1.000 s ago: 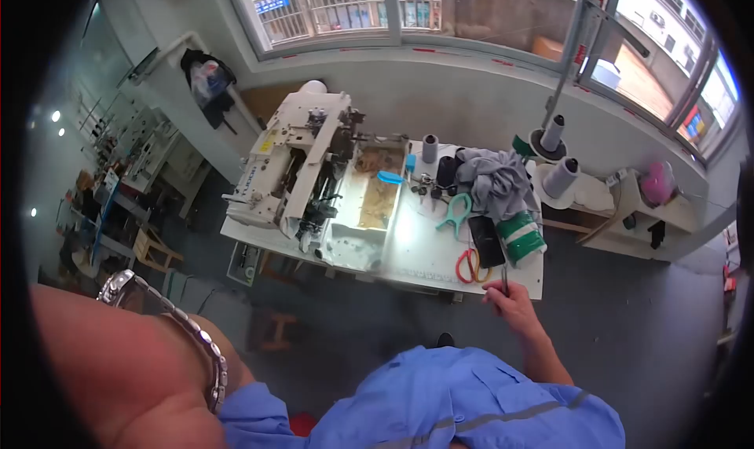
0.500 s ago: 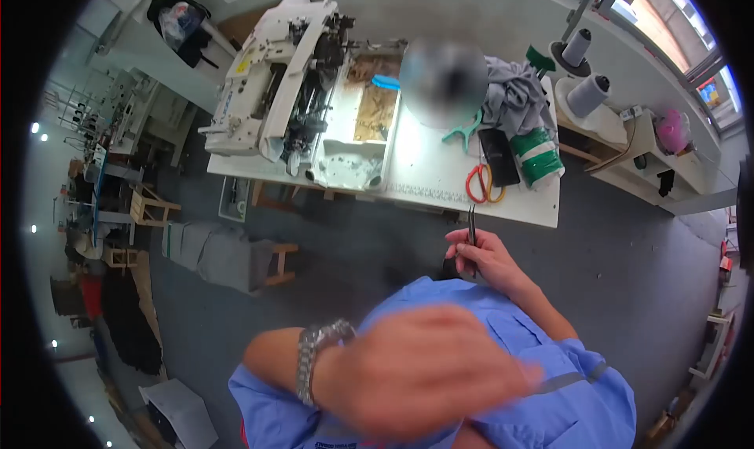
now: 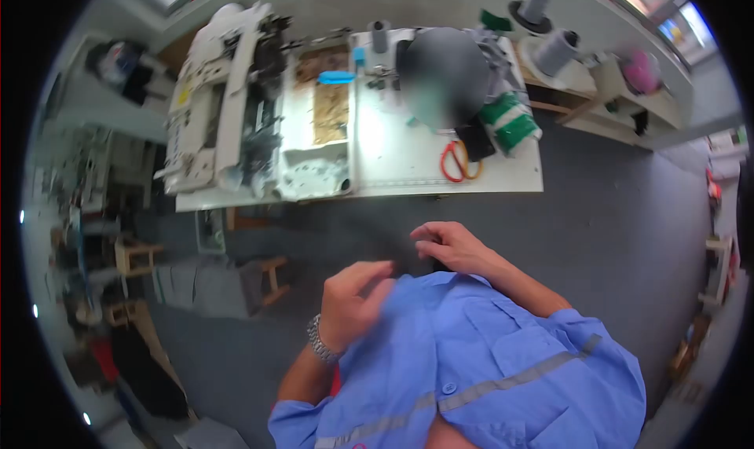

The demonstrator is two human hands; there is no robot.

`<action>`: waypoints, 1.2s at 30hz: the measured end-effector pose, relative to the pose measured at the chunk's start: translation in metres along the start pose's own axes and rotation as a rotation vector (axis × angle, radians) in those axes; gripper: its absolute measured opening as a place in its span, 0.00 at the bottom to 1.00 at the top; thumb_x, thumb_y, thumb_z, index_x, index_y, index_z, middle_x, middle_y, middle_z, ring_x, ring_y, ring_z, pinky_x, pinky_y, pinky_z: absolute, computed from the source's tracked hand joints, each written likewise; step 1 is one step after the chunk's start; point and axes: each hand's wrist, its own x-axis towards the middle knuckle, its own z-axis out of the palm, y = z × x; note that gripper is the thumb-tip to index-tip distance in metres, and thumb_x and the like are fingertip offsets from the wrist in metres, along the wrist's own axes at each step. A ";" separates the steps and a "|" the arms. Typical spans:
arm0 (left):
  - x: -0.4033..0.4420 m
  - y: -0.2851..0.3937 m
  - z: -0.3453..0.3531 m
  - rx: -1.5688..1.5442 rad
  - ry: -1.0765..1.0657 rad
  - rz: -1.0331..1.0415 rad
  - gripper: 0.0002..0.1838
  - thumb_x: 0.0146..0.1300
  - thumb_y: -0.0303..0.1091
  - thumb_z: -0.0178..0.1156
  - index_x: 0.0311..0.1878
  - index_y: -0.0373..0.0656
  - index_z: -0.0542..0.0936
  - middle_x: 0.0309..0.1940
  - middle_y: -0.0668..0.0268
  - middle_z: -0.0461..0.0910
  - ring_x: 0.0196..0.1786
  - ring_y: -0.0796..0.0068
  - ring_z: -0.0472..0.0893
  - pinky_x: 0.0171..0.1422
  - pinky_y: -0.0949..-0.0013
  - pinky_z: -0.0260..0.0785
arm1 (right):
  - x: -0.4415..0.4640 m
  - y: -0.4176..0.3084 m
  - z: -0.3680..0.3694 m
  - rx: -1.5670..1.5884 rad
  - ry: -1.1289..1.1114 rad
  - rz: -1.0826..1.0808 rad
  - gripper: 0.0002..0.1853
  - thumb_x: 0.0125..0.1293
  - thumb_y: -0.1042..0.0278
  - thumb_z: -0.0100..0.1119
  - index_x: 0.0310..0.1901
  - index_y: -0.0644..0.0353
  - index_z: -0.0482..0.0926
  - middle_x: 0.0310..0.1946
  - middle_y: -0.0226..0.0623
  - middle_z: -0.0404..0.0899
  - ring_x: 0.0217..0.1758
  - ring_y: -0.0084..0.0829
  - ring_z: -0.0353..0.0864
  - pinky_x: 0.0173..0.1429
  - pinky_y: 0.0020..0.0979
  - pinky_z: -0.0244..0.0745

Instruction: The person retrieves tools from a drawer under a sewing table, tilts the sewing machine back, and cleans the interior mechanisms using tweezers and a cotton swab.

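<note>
My left hand (image 3: pixel 351 301), with a metal-banded watch (image 3: pixel 320 340) at the wrist, is in front of my blue shirt (image 3: pixel 503 347). Its fingers are loosely bent and apart from the thumb, and I see nothing in it. My right hand (image 3: pixel 454 246) hovers below the table's front edge, fingers curved and parted, with no tool visible. The nearest table items are red-and-orange-handled scissors (image 3: pixel 455 162) and a dark phone-like slab (image 3: pixel 476 140). Beside them lies a green-and-white wrapped bundle (image 3: pixel 510 124). A blurred patch hides things behind the scissors.
A sewing machine (image 3: pixel 208 107) lies on its side on the white table (image 3: pixel 393 162), beside an open machine bed holding a blue object (image 3: pixel 336 77). Thread cones (image 3: pixel 556 52) stand at the back right. A cloth-covered bench (image 3: pixel 208 286) stands on the floor at left.
My left hand has moved back and left from close before the camera. The dark tweezers that showed in my right hand are no longer visible there. The view has shifted.
</note>
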 end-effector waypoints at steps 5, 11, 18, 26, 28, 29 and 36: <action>-0.054 -0.109 0.039 -0.249 -0.226 -0.446 0.12 0.60 0.28 0.64 0.44 0.31 0.82 0.35 0.60 0.85 0.36 0.78 0.82 0.42 0.75 0.74 | -0.023 0.012 -0.038 -0.419 0.356 0.002 0.15 0.62 0.63 0.59 0.46 0.62 0.80 0.35 0.47 0.83 0.38 0.46 0.82 0.45 0.38 0.76; -0.036 -0.125 0.049 -0.349 -0.277 -0.591 0.13 0.60 0.30 0.65 0.45 0.31 0.82 0.34 0.64 0.84 0.36 0.81 0.80 0.41 0.77 0.73 | -0.023 0.039 -0.100 -0.444 0.643 -0.002 0.13 0.60 0.63 0.59 0.43 0.61 0.81 0.34 0.47 0.83 0.39 0.46 0.82 0.44 0.38 0.76; 0.015 -0.098 0.061 -0.134 -0.029 -0.586 0.12 0.60 0.29 0.64 0.45 0.33 0.83 0.35 0.65 0.84 0.37 0.82 0.80 0.42 0.77 0.72 | 0.081 0.036 -0.162 -0.573 0.551 -0.072 0.13 0.60 0.64 0.59 0.41 0.62 0.82 0.31 0.47 0.82 0.35 0.43 0.82 0.42 0.38 0.75; 0.007 -0.089 0.087 -0.128 0.045 -0.716 0.14 0.60 0.28 0.65 0.47 0.33 0.82 0.37 0.63 0.84 0.38 0.81 0.80 0.43 0.76 0.73 | 0.137 0.031 -0.197 -0.739 0.324 0.018 0.10 0.55 0.64 0.57 0.34 0.59 0.83 0.31 0.47 0.83 0.38 0.47 0.82 0.45 0.45 0.77; 0.004 -0.097 0.089 -0.144 0.070 -0.774 0.14 0.60 0.29 0.65 0.47 0.34 0.82 0.37 0.63 0.84 0.37 0.81 0.80 0.42 0.76 0.73 | 0.130 0.034 -0.186 -0.844 0.305 0.073 0.11 0.55 0.61 0.60 0.34 0.59 0.83 0.30 0.45 0.83 0.37 0.46 0.83 0.44 0.43 0.77; 0.003 -0.101 0.088 -0.107 0.055 -0.759 0.14 0.60 0.29 0.65 0.47 0.34 0.82 0.37 0.63 0.84 0.37 0.81 0.81 0.42 0.76 0.73 | 0.125 0.036 -0.177 -0.945 0.295 0.136 0.13 0.54 0.58 0.63 0.34 0.59 0.84 0.29 0.44 0.83 0.36 0.45 0.83 0.43 0.42 0.77; 0.016 -0.102 0.058 -0.104 0.203 -0.626 0.13 0.60 0.28 0.64 0.48 0.34 0.82 0.36 0.63 0.84 0.37 0.81 0.81 0.43 0.77 0.73 | 0.124 0.042 -0.152 -0.766 0.384 0.074 0.13 0.58 0.58 0.60 0.34 0.59 0.83 0.25 0.44 0.82 0.32 0.45 0.83 0.39 0.42 0.76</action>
